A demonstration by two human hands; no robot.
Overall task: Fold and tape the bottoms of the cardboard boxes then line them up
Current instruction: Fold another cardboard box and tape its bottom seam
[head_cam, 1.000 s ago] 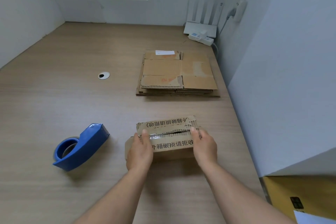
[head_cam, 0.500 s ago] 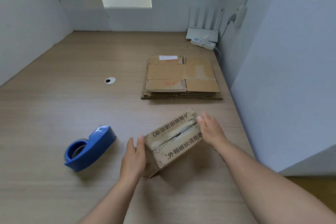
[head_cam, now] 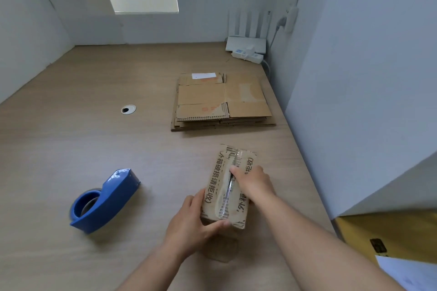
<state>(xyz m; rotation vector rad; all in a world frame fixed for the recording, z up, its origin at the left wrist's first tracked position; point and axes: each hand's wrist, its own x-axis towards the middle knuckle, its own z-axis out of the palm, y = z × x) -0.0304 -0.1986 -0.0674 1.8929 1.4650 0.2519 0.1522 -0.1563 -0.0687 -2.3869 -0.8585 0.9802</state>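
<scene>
Box: I saw the cardboard box (head_cam: 218,186) on the table (head_cam: 71,149), near its right edge, with the taped seam facing up.
Left hand (head_cam: 189,222): it gripped the near-left corner, thumb over the near end.
Right hand (head_cam: 254,184): it lay on the right flap with fingertips at the seam; I could not tell whether it pressed or gripped.
Surroundings: a blue tape dispenser (head_cam: 104,203) sat to the left, well apart. A stack of flattened boxes (head_cam: 222,101) lay beyond, with a router (head_cam: 246,42) in the far corner.
Obstruction: the right hand covered part of the right flap's print.
Writing: the left flap read "外箱破损请拒收". The stack's white label (head_cam: 203,75) was unreadable.
</scene>
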